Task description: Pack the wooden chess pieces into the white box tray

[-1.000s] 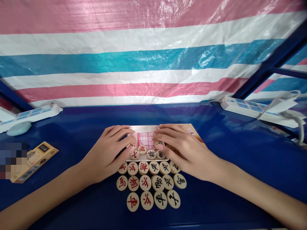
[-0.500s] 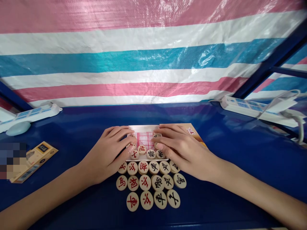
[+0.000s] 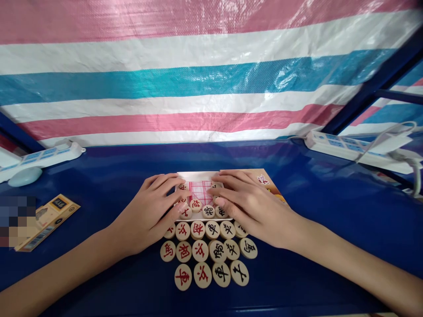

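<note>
Left hand (image 3: 150, 211) and right hand (image 3: 259, 209), fingers loosely bent over opposite ends of the white tray (image 3: 197, 216), which holds game pieces (image 3: 195, 205); any grip cannot be told. Light, even fingertip pressure seems best. Loose pieces (image 3: 200, 251) crowd the tray's near edge; blue tabletop (image 3: 165, 156) extends beyond its far edge.

Glare is scattered over the far sheet (image 3: 211, 81); the bench (image 3: 109, 165) is softly lit; a left patch (image 3: 16, 220) is pixelated.
</note>
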A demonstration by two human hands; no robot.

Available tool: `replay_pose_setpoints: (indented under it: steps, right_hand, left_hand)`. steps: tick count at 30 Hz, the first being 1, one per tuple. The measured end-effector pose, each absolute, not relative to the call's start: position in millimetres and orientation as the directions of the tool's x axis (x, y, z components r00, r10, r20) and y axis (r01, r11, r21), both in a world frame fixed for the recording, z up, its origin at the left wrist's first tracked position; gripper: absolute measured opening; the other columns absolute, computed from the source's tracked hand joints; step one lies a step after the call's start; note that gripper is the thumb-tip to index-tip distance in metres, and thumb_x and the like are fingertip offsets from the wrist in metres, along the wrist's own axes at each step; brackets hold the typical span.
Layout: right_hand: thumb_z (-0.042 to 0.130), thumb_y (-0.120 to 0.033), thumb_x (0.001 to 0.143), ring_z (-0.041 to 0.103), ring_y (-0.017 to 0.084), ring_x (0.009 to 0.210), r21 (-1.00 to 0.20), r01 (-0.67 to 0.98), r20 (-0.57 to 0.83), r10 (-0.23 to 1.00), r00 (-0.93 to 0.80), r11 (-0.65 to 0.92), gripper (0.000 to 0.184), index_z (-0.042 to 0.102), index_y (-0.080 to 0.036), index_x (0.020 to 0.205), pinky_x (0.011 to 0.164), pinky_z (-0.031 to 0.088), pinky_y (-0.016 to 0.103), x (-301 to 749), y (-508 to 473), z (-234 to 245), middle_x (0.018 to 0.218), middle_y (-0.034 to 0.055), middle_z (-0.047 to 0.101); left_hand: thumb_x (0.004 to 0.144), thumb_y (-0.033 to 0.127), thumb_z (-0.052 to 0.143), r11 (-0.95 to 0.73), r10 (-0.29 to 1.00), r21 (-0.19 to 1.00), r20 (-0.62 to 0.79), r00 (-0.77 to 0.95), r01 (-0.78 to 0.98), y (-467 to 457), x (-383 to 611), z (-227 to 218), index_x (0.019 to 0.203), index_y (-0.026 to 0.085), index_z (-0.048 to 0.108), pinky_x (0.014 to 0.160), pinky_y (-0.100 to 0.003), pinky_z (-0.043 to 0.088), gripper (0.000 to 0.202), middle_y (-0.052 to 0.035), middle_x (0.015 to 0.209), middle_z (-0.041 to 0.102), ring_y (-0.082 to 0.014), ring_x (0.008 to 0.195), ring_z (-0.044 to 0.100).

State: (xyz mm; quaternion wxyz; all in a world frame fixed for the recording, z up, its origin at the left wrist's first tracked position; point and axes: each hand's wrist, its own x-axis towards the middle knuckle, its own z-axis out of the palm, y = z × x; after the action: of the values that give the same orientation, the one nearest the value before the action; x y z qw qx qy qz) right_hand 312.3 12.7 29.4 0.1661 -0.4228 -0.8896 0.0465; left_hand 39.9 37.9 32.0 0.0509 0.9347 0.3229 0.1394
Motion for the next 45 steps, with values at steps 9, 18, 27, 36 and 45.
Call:
replay_pose_setpoints:
  steps: [9,18,27,36,45]
  right_hand:
    - [0.045,-0.031,0.100,0.046,0.030,0.129,-0.197,0.740,0.286,0.760,-0.583,0.642,0.026,0.066,-0.022,0.113,0.104,0.040,0.052,310.0,7.7,34.4,0.120,0.0093,0.064]
    - [0.044,-0.032,0.101,0.042,0.028,0.133,-0.201,0.726,0.267,0.750,-0.606,0.658,0.035,0.058,-0.022,0.132,0.111,0.034,0.053,310.6,8.6,28.6,0.131,0.0084,0.059]
    - [0.042,-0.034,0.102,0.041,0.027,0.132,-0.190,0.746,0.243,0.767,-0.594,0.638,0.030,0.062,-0.026,0.122,0.109,0.034,0.051,310.2,9.6,32.4,0.125,0.0066,0.060]
    - [0.043,-0.029,0.101,0.046,0.029,0.126,-0.229,0.728,0.282,0.760,-0.586,0.646,0.029,0.062,-0.023,0.122,0.103,0.040,0.049,310.6,8.3,31.8,0.121,0.0100,0.060]
    - [0.045,-0.027,0.098,0.055,0.027,0.106,-0.282,0.742,0.433,0.771,-0.468,0.609,0.028,0.058,-0.032,0.122,0.081,0.048,0.042,316.0,11.8,33.9,0.115,0.0078,0.057]
  left_hand:
    - [0.100,0.023,0.040,-0.777,0.628,0.153,0.256,0.735,0.610,36.0,40.7,34.3,0.118,0.022,0.063,0.113,-0.054,0.031,0.029,-0.0066,0.131,0.057,-0.0282,0.135,0.040]
    - [0.101,0.023,0.039,-0.783,0.621,0.195,0.192,0.760,0.591,35.3,40.2,33.7,0.127,0.024,0.058,0.114,-0.053,0.030,0.032,-0.0056,0.138,0.054,-0.0264,0.138,0.039]
    - [0.103,0.025,0.035,-0.769,0.638,0.177,0.140,0.758,0.614,35.1,40.5,33.5,0.134,0.027,0.053,0.118,-0.056,0.023,0.036,-0.0040,0.145,0.049,-0.0262,0.144,0.030]
    - [0.100,0.020,0.038,-0.783,0.621,0.183,0.261,0.739,0.594,37.0,37.9,30.9,0.133,0.025,0.053,0.111,-0.049,0.033,0.036,-0.0061,0.139,0.050,-0.0270,0.138,0.036]
    - [0.100,0.022,0.043,-0.664,0.746,0.453,0.454,0.487,0.594,29.2,43.6,41.8,0.115,0.027,0.056,0.085,-0.027,0.049,0.020,-0.0010,0.115,0.058,-0.0163,0.108,0.056]
